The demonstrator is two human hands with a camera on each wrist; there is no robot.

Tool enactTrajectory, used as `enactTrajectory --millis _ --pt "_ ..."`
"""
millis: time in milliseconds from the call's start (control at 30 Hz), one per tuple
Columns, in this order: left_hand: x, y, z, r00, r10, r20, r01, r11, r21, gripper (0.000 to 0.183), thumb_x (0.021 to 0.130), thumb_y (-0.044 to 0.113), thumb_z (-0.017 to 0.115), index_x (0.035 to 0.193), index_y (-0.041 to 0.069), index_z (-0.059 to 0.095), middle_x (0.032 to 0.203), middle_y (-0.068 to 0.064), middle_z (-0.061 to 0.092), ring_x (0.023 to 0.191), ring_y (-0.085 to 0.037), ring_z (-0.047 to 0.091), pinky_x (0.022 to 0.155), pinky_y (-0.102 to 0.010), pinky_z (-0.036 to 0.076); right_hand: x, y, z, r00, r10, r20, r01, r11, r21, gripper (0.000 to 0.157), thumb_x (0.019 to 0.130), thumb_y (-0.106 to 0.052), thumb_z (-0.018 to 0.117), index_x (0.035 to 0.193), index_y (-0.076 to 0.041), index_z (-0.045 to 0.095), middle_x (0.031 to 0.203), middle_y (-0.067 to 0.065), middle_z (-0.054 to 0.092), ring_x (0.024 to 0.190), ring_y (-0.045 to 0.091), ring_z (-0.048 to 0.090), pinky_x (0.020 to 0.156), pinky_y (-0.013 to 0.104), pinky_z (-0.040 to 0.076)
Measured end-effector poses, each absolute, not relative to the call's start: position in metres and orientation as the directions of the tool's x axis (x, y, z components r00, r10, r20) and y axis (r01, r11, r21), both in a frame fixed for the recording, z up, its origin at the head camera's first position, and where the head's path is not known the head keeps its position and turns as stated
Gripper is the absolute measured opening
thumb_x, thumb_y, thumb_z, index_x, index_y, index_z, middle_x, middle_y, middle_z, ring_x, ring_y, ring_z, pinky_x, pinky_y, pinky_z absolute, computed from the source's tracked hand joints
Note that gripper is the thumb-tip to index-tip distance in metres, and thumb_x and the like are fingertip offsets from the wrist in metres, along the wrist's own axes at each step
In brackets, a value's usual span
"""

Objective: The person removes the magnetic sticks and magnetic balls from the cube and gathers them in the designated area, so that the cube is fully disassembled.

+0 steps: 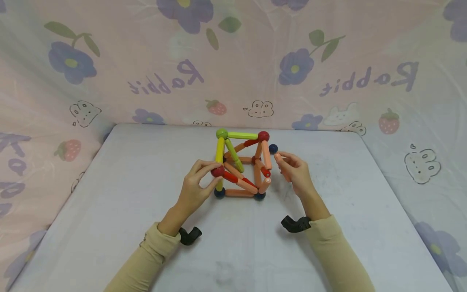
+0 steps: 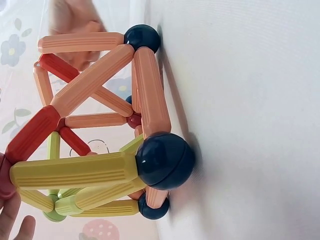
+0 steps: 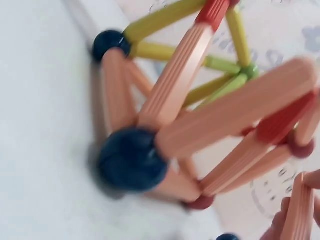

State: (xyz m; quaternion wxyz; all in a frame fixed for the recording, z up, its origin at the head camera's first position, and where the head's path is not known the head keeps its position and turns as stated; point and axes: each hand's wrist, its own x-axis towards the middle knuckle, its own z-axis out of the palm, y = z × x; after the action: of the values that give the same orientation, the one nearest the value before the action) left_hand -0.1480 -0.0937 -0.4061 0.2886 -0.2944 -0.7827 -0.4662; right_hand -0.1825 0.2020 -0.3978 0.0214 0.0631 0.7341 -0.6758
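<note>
A frame of magnetic rods and balls stands mid-table. My left hand [image 1: 192,187] pinches the red ball [image 1: 217,171] at its near upper left corner, where a red-and-peach rod and a yellow rod [image 2: 75,170] meet. To the right of the frame, my right hand [image 1: 300,175] holds a loose peach rod [image 3: 300,207] between thumb and fingers. From the near right dark blue ball [image 3: 132,160], a peach rod [image 3: 240,107] rises at a slant to a free upper end. Another peach rod [image 1: 266,154] hangs down from the far red ball [image 1: 263,136]. A green ball [image 1: 221,134] tops the far left corner.
A dark blue ball [image 1: 273,149] lies apart behind the right fingers. The white-covered table [image 1: 146,162] ends at a patterned curtain [image 1: 233,81] at the back and sides. Black wrist devices [image 1: 295,224] stick out inward from both sleeves.
</note>
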Motion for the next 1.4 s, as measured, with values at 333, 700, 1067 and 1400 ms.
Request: enactTrajectory --millis 333,700,1067,1400 --pt "-0.149 -0.094 -0.406 -0.661 0.191 0.726 0.731 0.386 0.563 0.04 0.073 -0.005 0.078 0.112 0.0 0.068 0.105 -0.014 0.062 0.1 -0.025 0.063 0.097 -0.005 0.043 -0.206 0.21 -0.425 -0.964 0.143 -0.226 0.254 0.224 -0.941 0.047 0.091 -0.021 0.065 0.132 -0.001 0.055 0.068 -0.022 0.058 0.066 -0.004 0.053 0.063 0.015 0.045" --pt "-0.149 -0.093 -0.405 -0.659 0.194 0.727 0.735 0.374 0.566 0.04 0.074 -0.005 0.078 0.112 -0.001 0.068 0.105 -0.015 0.062 0.1 -0.026 0.062 0.097 -0.005 0.043 -0.225 0.213 -0.44 -0.95 0.159 -0.268 0.308 0.345 -0.887 0.043 0.09 -0.016 0.065 0.128 0.003 0.056 0.071 -0.011 0.056 0.056 -0.002 0.053 0.054 0.013 0.048" --pt "-0.148 -0.092 -0.405 -0.664 0.194 0.722 0.733 0.362 0.577 0.039 0.075 -0.005 0.077 0.113 -0.001 0.068 0.106 -0.015 0.062 0.1 -0.026 0.062 0.098 -0.006 0.043 -0.233 0.211 -0.448 -0.967 0.188 -0.171 0.251 0.605 -0.756 0.034 0.087 -0.022 0.065 0.113 0.0 0.064 0.077 0.004 0.059 0.053 0.005 0.049 0.05 0.017 0.044" --pt "-0.147 -0.093 -0.405 -0.667 0.189 0.721 0.729 0.367 0.578 0.04 0.073 -0.006 0.078 0.112 -0.001 0.068 0.105 -0.015 0.062 0.1 -0.026 0.062 0.097 -0.005 0.043 -0.232 0.207 -0.445 -0.975 0.164 -0.152 0.223 0.673 -0.705 0.035 0.087 -0.018 0.065 0.116 0.001 0.062 0.085 0.013 0.063 0.058 0.008 0.051 0.052 0.015 0.044"
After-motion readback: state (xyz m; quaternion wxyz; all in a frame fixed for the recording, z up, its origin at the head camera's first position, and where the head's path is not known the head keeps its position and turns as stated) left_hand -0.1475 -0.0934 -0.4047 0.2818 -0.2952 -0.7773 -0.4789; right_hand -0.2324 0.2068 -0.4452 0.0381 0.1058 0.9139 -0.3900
